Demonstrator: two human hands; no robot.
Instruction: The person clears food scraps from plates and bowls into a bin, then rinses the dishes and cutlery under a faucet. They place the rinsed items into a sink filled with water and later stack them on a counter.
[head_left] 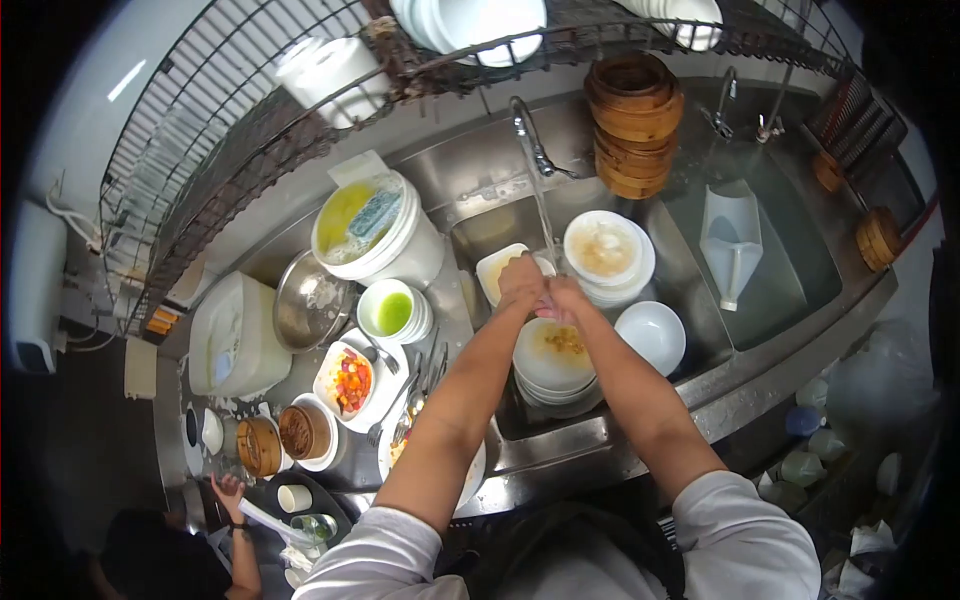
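Both my hands are together over the sink basin [500,400], near the stream from the tap [530,135]. My left hand [521,280] is closed, with its fingers bent down beside a square white bowl [492,270]; what it grips is hidden. Touching or almost touching it, my right hand [566,298] is closed too, with something pinkish between the hands that I cannot make out. Just below them, a stack of white plates [548,372] has food scraps on top. Behind my right hand stand stacked white bowls [603,248] with cloudy liquid in the top one.
Steamer baskets [635,125] stand behind the basin. A second basin [790,270] of water lies right. Left are a soapy bucket [405,240], a metal bowl [310,300] and food-filled dishes [345,380]. A wire rack [270,125] hangs above. Another person's hand [229,492] shows lower left.
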